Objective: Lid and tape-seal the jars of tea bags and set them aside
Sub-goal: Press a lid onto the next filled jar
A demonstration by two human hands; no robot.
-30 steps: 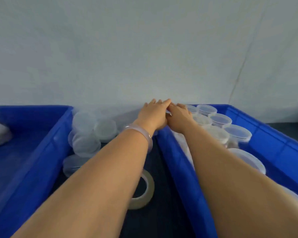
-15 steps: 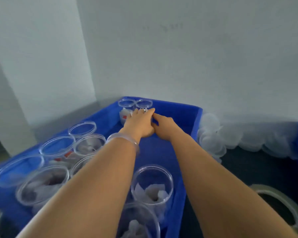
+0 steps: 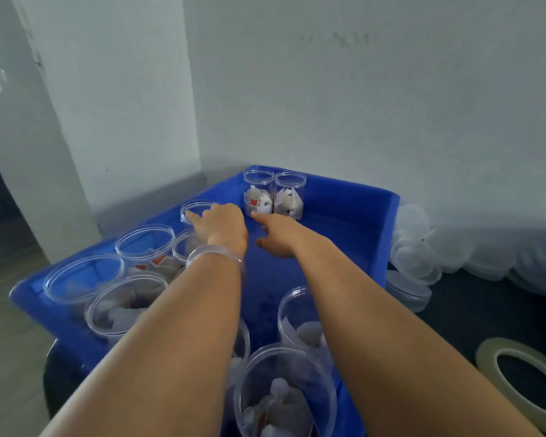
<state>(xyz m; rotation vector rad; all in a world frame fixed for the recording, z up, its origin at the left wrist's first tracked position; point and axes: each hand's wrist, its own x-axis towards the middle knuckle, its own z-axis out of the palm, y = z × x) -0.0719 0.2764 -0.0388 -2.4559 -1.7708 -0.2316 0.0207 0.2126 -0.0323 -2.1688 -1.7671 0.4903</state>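
Partly cut off, foreground: nearest jar (image 3: 284,395), unlidded, with tea bags inside; its base runs past the frame edge and both forearms cover its sides.
Tape roll (image 3: 486,357): flat on the dark table (image 3: 454,316), right of the crate, cropped at the frame corner.
Second jar (image 3: 297,316): unlidded, tea bags inside, half hidden by the right forearm.
Left-side jars (image 3: 123,304): unlidded, along the crate's left wall; contents blurred.
Blue crate (image 3: 388,222): holds every jar.
Left hand (image 3: 221,225): over the reached jar (image 3: 199,206); one finger lies at its rim, the others are hidden beneath the hand, so a grasp cannot be told.
Right hand (image 3: 281,238): released, holding nothing; its straight index finger ends at the foot of the far jars, contact uncertain.
Far jars (image 3: 259,197): two, upright, side by side, unlidded, tea bags inside, in the crate's far corner.
Lids (image 3: 423,247): translucent heap outside the crate's right wall, blurred.
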